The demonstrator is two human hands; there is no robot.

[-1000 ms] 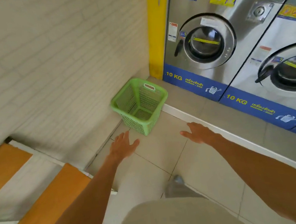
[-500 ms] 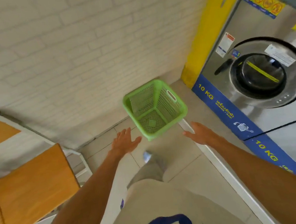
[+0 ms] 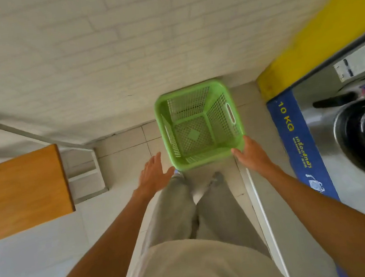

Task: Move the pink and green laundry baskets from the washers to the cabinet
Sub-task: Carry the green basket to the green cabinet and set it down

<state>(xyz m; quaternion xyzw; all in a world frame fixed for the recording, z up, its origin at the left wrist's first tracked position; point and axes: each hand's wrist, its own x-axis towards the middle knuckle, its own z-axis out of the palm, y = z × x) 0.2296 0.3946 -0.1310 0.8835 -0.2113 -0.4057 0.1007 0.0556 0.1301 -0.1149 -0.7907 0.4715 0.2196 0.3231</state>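
Green laundry basket: it stands upright on the tiled floor, at about 12 o'clock from the person, close to the white brick wall. It is empty; the mesh bottom and the slot handle on its 3 o'clock side are visible.
Left hand: it is at the 7 o'clock corner of the basket, fingers spread and palm turned to the basket. It is just beside the rim, and I cannot tell if it touches.
Right hand: it is at the 5 o'clock corner of the basket, fingers stretched and not closed. The thumb side seems to touch the rim, but nothing is grasped.
Washer: it is at 3 o'clock from the basket, a steel front with a round dark door and a blue band marked "10 KG". It stands on a raised step, near the basket but apart from it.
Yellow column: it is at 1 o'clock, between the wall and the washer.
Wooden panel: it is at 9 o'clock, orange-brown, well apart from the basket.
Legs: in grey trousers, they are at 6 o'clock, between the two arms, feet just before the basket.
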